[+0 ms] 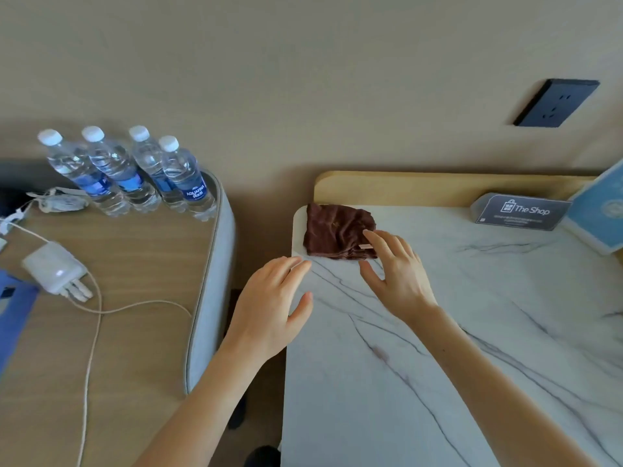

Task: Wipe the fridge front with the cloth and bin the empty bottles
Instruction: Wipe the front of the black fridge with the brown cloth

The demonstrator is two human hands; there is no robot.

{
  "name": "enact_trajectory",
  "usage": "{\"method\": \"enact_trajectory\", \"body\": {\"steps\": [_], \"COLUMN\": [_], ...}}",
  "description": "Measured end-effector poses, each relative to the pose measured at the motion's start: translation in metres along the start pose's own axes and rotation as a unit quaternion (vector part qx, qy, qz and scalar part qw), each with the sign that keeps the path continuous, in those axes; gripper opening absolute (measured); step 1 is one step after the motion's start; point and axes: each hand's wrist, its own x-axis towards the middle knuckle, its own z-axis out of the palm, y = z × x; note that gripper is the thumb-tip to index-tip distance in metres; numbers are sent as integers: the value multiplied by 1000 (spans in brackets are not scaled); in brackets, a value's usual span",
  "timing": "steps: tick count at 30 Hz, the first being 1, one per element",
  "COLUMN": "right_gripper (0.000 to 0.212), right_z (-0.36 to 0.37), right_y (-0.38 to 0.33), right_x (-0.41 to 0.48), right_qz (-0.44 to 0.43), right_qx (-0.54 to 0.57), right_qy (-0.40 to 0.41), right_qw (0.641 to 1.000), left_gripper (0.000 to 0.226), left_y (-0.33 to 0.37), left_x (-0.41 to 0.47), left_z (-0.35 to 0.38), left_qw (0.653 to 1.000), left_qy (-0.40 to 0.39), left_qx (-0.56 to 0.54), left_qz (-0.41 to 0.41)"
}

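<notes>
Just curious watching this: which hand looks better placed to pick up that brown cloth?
The right hand, probably. Its fingertips already reach over the near edge of the brown cloth on the marble top, fingers spread. The left hand rests at the counter's corner, just short of the cloth.

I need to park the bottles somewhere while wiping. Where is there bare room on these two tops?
The marble top is bare from the brown cloth and both hands forward, and right towards the Shop sign. The wooden table is crowded: four bottles at the back, charger and cable across.
</notes>
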Motion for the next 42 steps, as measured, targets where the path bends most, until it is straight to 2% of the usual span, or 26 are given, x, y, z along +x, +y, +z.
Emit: {"method": "enact_trajectory", "body": {"steps": [8,15,24,26,30,35,39,42], "right_gripper": [62,76,81,79,74,62,54,50], "right_z": [62,101,107,106,99,87,69,50], "right_y": [56,91,100,96,91,75,49,32], "right_x": [94,139,143,138,119,77,38,10], "right_qz": [-27,-56,-50,-17,67,130,168,188], "right_qx": [-33,-92,-57,-7,160,323,391,483], "right_qy": [-87,-157,-169,-185,-200,-126,-54,-43], "right_qw": [995,982,983,982,964,929,903,854], "left_gripper": [44,44,44,44,41,40,41,42], "left_y": [-8,-15,-10,-8,-3,8,19,29], "left_x": [50,61,62,61,54,39,24,10], "left_z": [27,44,50,49,44,33,21,11], "left_qw": [998,996,994,994,995,996,996,997], "left_qy": [-17,-40,-56,-59,-53,-38,-35,-27], "left_qx": [12,15,15,19,32,28,29,31], "left_qz": [-51,-72,-89,-88,-74,-71,-73,-71]}}
